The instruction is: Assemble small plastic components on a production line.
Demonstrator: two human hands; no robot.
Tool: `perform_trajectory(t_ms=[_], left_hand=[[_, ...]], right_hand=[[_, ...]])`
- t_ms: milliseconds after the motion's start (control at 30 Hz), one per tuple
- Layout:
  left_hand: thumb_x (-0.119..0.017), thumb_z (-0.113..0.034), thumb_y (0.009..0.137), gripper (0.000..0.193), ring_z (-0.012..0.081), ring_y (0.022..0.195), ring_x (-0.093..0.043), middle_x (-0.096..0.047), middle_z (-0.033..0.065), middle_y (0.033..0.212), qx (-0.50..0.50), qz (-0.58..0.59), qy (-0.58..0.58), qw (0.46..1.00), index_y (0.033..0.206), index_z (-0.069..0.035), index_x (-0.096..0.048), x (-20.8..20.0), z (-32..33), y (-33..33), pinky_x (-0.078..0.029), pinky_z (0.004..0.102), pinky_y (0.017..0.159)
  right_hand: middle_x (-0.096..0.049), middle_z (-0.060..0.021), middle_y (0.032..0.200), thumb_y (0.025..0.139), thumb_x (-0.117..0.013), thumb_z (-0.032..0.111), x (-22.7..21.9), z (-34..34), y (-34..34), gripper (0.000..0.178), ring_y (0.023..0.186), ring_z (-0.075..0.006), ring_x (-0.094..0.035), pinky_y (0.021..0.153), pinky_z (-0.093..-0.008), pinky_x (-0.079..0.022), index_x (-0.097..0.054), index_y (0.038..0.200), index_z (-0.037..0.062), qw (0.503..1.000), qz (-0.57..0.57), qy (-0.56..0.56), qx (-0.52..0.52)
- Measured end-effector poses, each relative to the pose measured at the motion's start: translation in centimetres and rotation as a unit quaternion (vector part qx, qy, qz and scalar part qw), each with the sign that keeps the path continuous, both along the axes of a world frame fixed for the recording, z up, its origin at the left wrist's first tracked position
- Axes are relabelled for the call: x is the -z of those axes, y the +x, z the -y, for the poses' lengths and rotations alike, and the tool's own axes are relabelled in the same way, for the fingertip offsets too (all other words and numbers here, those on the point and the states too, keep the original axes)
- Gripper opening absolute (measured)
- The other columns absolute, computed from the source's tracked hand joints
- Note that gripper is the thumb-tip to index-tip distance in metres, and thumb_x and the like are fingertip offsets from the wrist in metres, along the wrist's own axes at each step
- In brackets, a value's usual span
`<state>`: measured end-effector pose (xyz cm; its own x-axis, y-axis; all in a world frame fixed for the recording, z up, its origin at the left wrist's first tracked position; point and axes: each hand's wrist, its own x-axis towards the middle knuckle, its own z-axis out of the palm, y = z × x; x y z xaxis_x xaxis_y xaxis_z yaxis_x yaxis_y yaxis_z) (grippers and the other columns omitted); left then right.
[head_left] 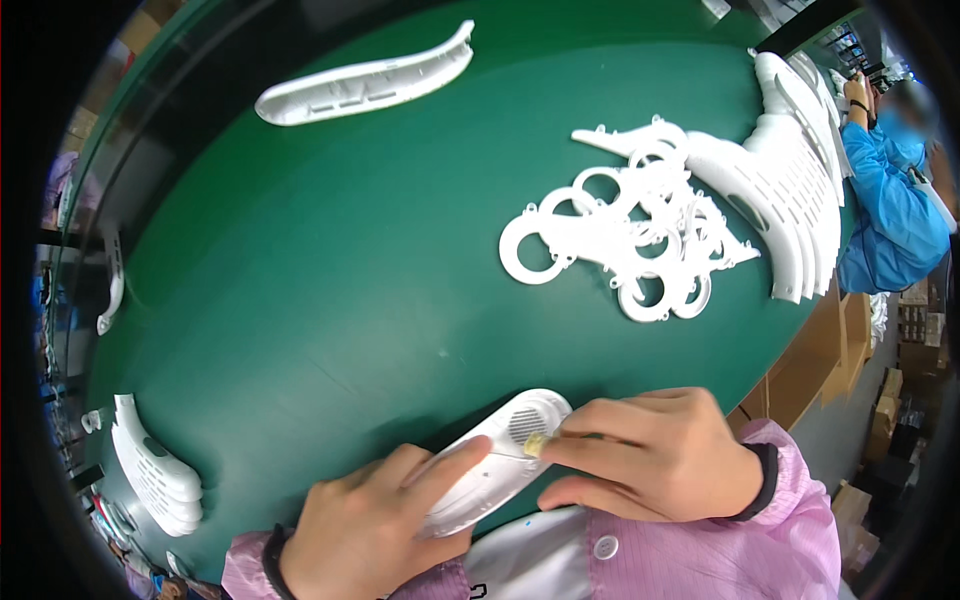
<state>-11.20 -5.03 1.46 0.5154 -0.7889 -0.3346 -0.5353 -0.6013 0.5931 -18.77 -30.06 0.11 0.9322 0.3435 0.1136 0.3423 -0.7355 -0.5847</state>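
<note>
A long white plastic shell [467, 503] with rounded ends lies tilted close to my body, its slotted grille at the upper right end. My left hand [365, 520] grips its lower part, index finger stretched along the inside face. Between the fingertips of my right hand [660, 455] is a small pale yellow piece [535, 444], touching the shell beside the grille. Whether this is foam or tape I cannot tell. The right thumb sits apart from the shell's edge.
Flat white ring-shaped parts [640, 225] lie heaped on the green table [330, 260]. Right of them are nested white slotted shells [800, 190]; another stack [155, 475] is at the left. One shell [370, 85] lies at the back. A person in blue [890, 210] works at the far right.
</note>
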Motion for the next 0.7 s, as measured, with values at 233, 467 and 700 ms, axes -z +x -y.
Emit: perform_trajectory(t_ms=[233,467,700], left_hand=[[-0.075,-0.013,0.085,0.057,0.0232,0.112,-0.064,-0.067,0.0181,0.123,-0.251,0.212,-0.170,0.929,0.138,-0.003,-0.059,-0.2,-3.7,12.0,-0.047,0.0330,0.098],[-0.079,-0.043,0.081,0.076,0.0391,0.122,-0.058,-0.061,0.0222,0.133,-0.297,0.408,0.060,0.861,0.142,-0.004,-0.054,5.2,-7.1,27.0,-0.045,0.0456,0.106],[-0.078,-0.047,0.079,0.066,0.0415,0.131,-0.050,-0.057,0.0212,0.139,-0.223,0.211,-0.076,0.949,0.133,-0.013,-0.065,11.1,3.3,28.6,-0.040,0.0487,0.111]], right_hand=[[-0.061,-0.0050,0.089,0.074,-0.082,0.017,-1.1,3.9,4.5,0.031,0.072,-0.0194,-0.064,0.058,-0.0336,-0.053,-0.071,0.100,0.0053,0.976,0.115,-0.149,0.111],[-0.059,-0.0071,0.103,0.078,-0.079,0.016,2.4,0.9,6.5,0.031,0.089,-0.0240,-0.065,0.069,-0.0360,-0.055,-0.064,0.102,0.0048,0.983,0.067,-0.163,0.059],[-0.057,-0.0031,0.095,0.079,-0.066,0.009,2.1,1.2,5.1,0.016,0.080,-0.0166,-0.063,0.061,-0.0317,-0.054,-0.063,0.094,0.0058,0.969,0.152,-0.174,-0.090]])
